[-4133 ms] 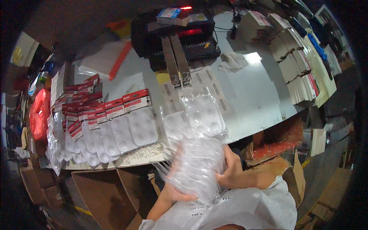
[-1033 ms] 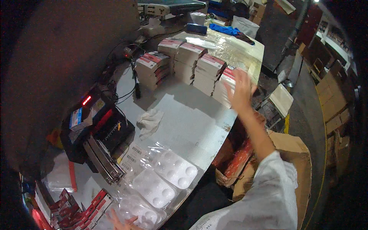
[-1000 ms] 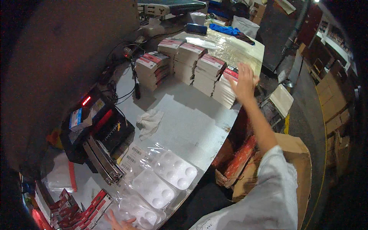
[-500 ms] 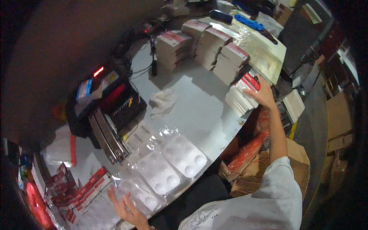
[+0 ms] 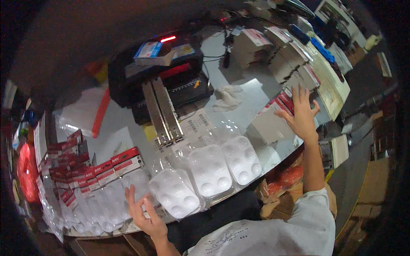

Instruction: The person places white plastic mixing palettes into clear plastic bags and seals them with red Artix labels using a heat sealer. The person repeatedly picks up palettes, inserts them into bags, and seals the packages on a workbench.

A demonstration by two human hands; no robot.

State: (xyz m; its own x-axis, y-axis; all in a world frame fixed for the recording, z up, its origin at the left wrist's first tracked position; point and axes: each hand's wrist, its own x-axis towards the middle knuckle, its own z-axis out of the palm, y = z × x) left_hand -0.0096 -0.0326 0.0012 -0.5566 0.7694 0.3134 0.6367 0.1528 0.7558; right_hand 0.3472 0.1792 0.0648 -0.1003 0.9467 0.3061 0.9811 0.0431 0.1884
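My right hand (image 5: 302, 116) is open, fingers spread, beside a pile of red-topped printed cards (image 5: 279, 104) near the table's right edge. The hand covers part of the pile, so I cannot tell whether it touches. My left hand (image 5: 147, 217) is also open, thumb and fingers apart and nothing in them, at the table's front edge. Just right of it lie white paint palettes with round wells (image 5: 174, 194) (image 5: 210, 170) (image 5: 241, 160), in clear bags. To its left, more bagged palettes (image 5: 102, 205) overlap in a row, with red-and-white cards (image 5: 98, 173) at their tops.
A black machine (image 5: 183, 81) with a red lit display stands at the back, a metal rail (image 5: 162, 113) reaching forward from it. Tall card stacks (image 5: 252, 47) line the back right. A crumpled white cloth (image 5: 227, 97) lies mid-table. Cardboard boxes (image 5: 277, 200) stand below the edge.
The view has swung left, so the table appears shifted right. My right hand has spread its fingers and lifted from the card pile it held. My left hand stays open near the palettes.
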